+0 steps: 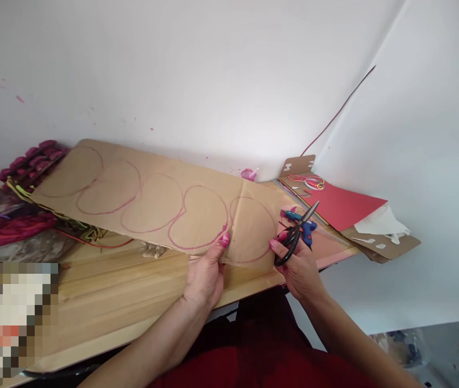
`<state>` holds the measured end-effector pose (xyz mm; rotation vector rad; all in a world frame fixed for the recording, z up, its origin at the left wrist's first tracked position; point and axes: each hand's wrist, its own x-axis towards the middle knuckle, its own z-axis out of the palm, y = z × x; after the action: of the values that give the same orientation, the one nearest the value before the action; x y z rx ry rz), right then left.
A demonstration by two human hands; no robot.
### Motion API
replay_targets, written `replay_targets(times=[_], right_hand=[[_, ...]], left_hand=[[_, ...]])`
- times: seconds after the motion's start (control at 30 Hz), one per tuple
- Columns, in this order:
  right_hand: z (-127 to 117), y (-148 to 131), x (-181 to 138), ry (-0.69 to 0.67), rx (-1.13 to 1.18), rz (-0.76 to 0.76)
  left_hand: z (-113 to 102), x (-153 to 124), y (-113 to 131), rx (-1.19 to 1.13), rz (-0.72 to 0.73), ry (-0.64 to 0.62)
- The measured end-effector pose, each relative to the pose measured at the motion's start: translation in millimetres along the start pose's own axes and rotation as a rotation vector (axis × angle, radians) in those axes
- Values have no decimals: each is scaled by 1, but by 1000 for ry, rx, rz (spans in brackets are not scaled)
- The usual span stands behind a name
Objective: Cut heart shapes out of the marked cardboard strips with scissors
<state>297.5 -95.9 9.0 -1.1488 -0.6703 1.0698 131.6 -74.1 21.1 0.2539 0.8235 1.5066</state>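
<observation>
A long brown cardboard sheet [165, 199] is held up at a slant over the table, with several rounded shapes drawn on it in a row in pink-purple line. My left hand [209, 267] grips its lower edge, thumb on the front face and fingers behind. A crease runs down the sheet just right of that thumb. In my right hand [298, 267] is a pair of black-handled scissors [305, 218], blades pointing up and to the right, apart from the drawn lines. That hand's thumb is by the sheet's right edge; whether it touches is unclear.
A blue glue gun [308, 233] lies behind the scissors. Red paper [346, 202], cardboard scraps [399, 247] and white pieces [383, 222] are at the right end of the wooden table [124, 288]. Dark pink egg trays [35, 161] and plastic bags sit at left. A white wall rises behind.
</observation>
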Motion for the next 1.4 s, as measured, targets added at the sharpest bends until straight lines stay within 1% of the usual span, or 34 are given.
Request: replay_targets(times=[0.1,0.27,0.33,0.43,0.57,0.63,0.7,0.8,0.93,1.0,1.07,1.17,1.2,1.27,1.33,1.4], right_hand=[[-6,2,-4,-23,39,11],[-15,8,-4,-149,-19,17],[-19,8,-1,-204,-41,16],[-20,2,4,-265,-68,32],[-8,-11,7,-370,-151,76],[5,-14,8,-442,-172,93],[19,-13,13,-479,-172,81],[43,-6,30,-449,-163,-5],[76,2,63,-294,-106,-151],[91,6,78,-208,-43,-164],[103,12,89,-148,21,-121],[116,25,93,-138,91,-31],[118,29,91,-145,108,-14],[121,37,87,-154,123,-6],[122,42,83,-160,106,-32],[121,46,81,-186,64,-65]], left_hand=[[-3,-1,3,50,68,-111],[-3,8,15,195,120,-231],[-3,16,24,241,148,-293],[-2,34,44,277,216,-358],[0,63,73,308,273,-386],[2,75,82,304,295,-396],[3,83,88,289,334,-388],[3,92,94,264,384,-353],[-6,102,100,259,408,-316],[-14,108,102,273,428,-312],[-23,113,101,294,438,-348],[-32,120,98,320,443,-409],[-34,121,97,317,445,-402],[-35,124,95,253,480,-344],[-34,125,93,177,521,-311],[-33,126,91,132,525,-309]])
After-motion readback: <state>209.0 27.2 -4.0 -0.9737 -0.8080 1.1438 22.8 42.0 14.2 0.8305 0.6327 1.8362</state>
